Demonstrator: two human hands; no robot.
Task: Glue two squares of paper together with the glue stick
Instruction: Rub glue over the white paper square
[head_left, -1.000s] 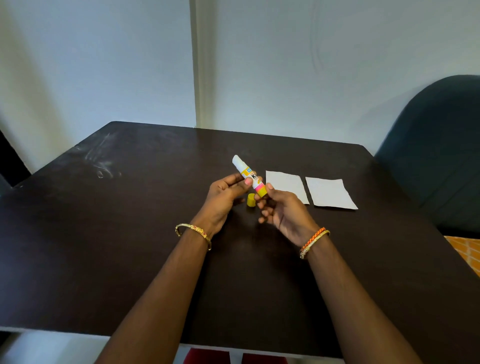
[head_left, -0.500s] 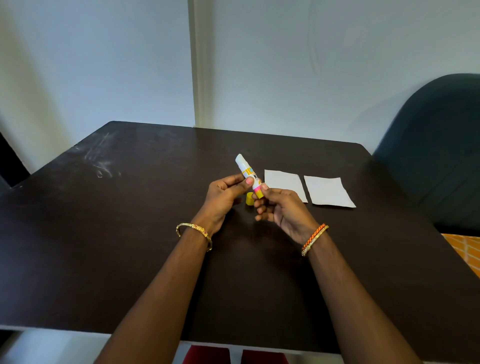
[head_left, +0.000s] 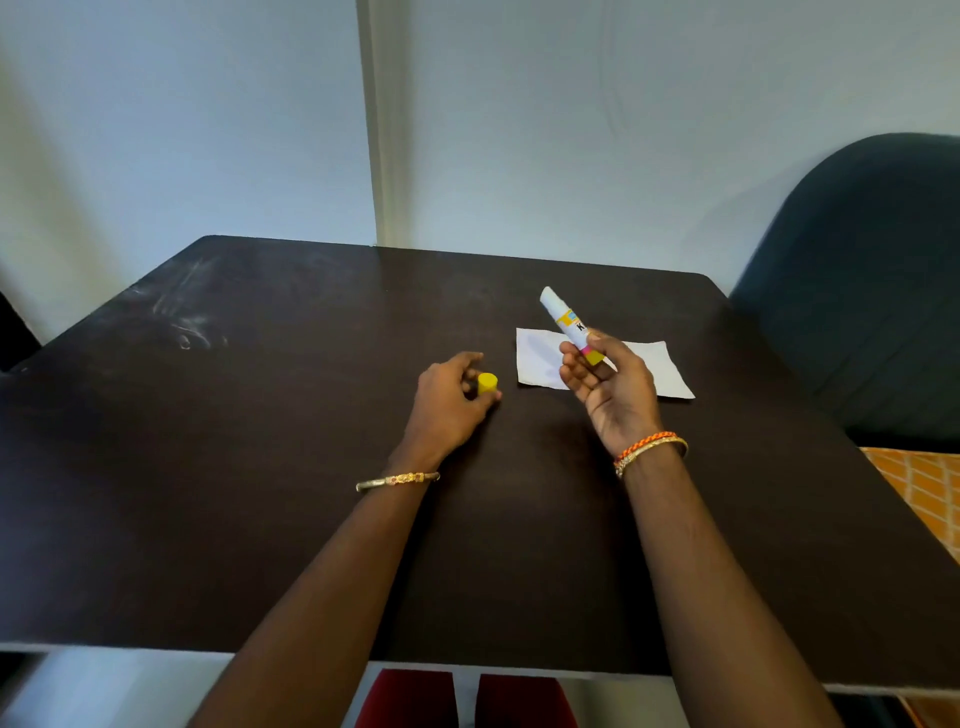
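My right hand (head_left: 610, 395) is raised above the dark table (head_left: 260, 467) and grips the glue stick (head_left: 566, 322) by its yellow base. The stick's white uncapped end tilts up and to the left. Two white paper squares lie side by side under that hand: the left square (head_left: 535, 361) shows mostly, the right square (head_left: 667, 371) is partly hidden by my fingers. My left hand (head_left: 449, 402) rests on the table to the left of the papers, its thumb and fingers closed around the small yellow cap (head_left: 487, 383).
A dark blue padded chair (head_left: 857, 291) stands at the table's right side. Orange patterned fabric (head_left: 930, 493) shows beyond the right edge, and red shapes (head_left: 415, 699) sit below the near edge. A pale wall rises behind the table.
My left hand let go of the glue stick and dropped to the yellow cap on the table. My right hand carried the stick rightward, over the papers.
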